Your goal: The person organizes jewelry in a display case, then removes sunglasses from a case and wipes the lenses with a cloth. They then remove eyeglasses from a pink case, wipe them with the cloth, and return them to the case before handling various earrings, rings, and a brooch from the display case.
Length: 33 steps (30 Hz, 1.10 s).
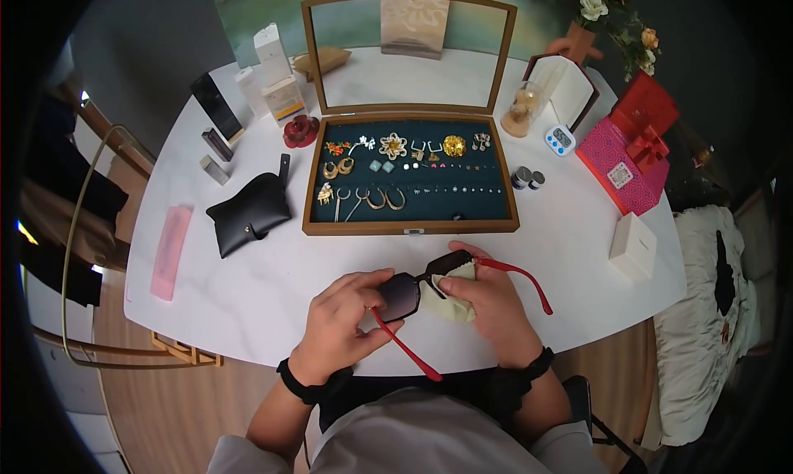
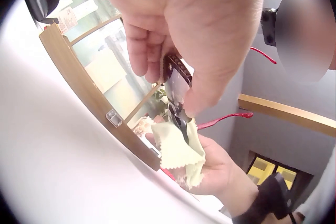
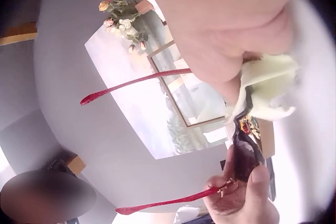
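Note:
Dark sunglasses (image 1: 400,297) with red temples are held above the table's front edge, in front of the jewellery case. The left hand (image 1: 340,321) pinches the lens and frame on the left side, near the hinge. Around the other lens the right hand (image 1: 494,309) grips a pale yellow-green cloth (image 1: 453,306), its thumb pressing the cloth on the lens. Both temples stand unfolded. In the left wrist view the cloth (image 2: 181,150) hangs in loose folds with a zigzag edge; in the right wrist view the cloth (image 3: 268,87) partly hides the bridge.
Behind the hands lies an open wooden case (image 1: 413,229) of earrings and brooches. A black pouch (image 1: 249,213) and pink strip (image 1: 172,252) are at the left, several boxes behind them. At the right are a white box (image 1: 633,247), a timer (image 1: 560,140) and a pink gift bag (image 1: 625,164).

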Tool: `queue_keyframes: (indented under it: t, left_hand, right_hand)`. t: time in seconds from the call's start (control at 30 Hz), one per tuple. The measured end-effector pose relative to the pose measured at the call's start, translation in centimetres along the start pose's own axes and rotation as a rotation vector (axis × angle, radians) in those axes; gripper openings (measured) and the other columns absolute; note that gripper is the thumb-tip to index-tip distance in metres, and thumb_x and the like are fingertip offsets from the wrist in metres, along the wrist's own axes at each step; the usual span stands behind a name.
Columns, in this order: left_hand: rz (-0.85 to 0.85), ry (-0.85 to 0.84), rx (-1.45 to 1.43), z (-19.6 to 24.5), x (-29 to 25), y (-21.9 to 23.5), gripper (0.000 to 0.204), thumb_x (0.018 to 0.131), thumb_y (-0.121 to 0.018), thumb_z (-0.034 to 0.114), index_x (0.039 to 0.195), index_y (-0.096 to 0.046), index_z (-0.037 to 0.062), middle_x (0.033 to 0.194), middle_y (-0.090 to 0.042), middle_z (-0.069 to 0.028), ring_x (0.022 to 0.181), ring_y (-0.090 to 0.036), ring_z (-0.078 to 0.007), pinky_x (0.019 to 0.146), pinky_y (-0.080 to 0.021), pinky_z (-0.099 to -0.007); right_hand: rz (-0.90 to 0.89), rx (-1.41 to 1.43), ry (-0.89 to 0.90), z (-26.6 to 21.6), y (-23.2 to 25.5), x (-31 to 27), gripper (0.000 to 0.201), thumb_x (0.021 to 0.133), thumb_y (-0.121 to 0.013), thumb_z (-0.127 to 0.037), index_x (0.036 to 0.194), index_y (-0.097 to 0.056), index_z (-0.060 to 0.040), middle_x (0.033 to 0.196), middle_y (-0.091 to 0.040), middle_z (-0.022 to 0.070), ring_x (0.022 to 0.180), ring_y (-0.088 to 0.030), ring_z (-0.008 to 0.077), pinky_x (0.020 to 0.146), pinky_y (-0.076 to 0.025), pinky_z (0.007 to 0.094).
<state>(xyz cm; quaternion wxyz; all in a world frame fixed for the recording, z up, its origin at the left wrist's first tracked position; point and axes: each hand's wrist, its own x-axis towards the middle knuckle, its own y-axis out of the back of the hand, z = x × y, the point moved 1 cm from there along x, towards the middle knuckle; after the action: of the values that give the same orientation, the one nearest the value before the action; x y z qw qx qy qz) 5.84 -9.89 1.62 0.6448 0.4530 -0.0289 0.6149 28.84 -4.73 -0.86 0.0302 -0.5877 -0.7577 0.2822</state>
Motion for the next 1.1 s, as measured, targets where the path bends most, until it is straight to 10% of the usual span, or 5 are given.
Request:
queue_keyframes:
  t: [0.27, 0.67, 1.1]
  left_hand:
    - [0.051, -0.021, 0.008, 1.0, 0.0, -1.3, 0.044, 0.062, -0.089, 0.009, 0.086, -0.052, 0.0075, 0.117, -0.068, -0.0201, 0.097, -0.068, -0.0368, 0.080, -0.056, -0.0404]
    - [0.070, 0.005, 0.084, 0.0, -0.2, -0.1, 0.047, 0.063, -0.088, 0.006, 0.093, -0.051, 0.0067, 0.119, -0.067, -0.0219, 0.100, -0.068, -0.0367, 0.082, -0.056, -0.0400]
    - [0.265, 0.093, 0.126, 0.4, -0.2, -1.6, 0.047, 0.067, -0.088, 0.005, 0.094, -0.050, 0.0034, 0.125, -0.063, -0.0248, 0.107, -0.066, -0.0333, 0.084, -0.055, -0.0366]
  right_hand:
    - [0.162, 0.137, 0.280, 1.0, 0.0, 1.2, 0.053, 0.087, -0.068, 0.002, 0.135, -0.045, 0.0026, 0.112, -0.067, 0.0139, 0.097, -0.068, 0.0176, 0.082, -0.056, 0.0292]
    - [-0.064, -0.006, 0.054, 0.1, 0.1, 0.2, 0.042, 0.091, -0.064, -0.004, 0.131, -0.053, 0.0029, 0.113, -0.067, 0.0099, 0.097, -0.068, 0.0163, 0.086, -0.055, 0.0299]
    - [-0.086, 0.471, -0.074, 2.5, -1.2, -1.0, 0.044, 0.106, -0.043, -0.030, 0.136, -0.049, 0.0017, 0.132, -0.060, 0.0144, 0.120, -0.061, 0.0261, 0.101, -0.049, 0.0410]
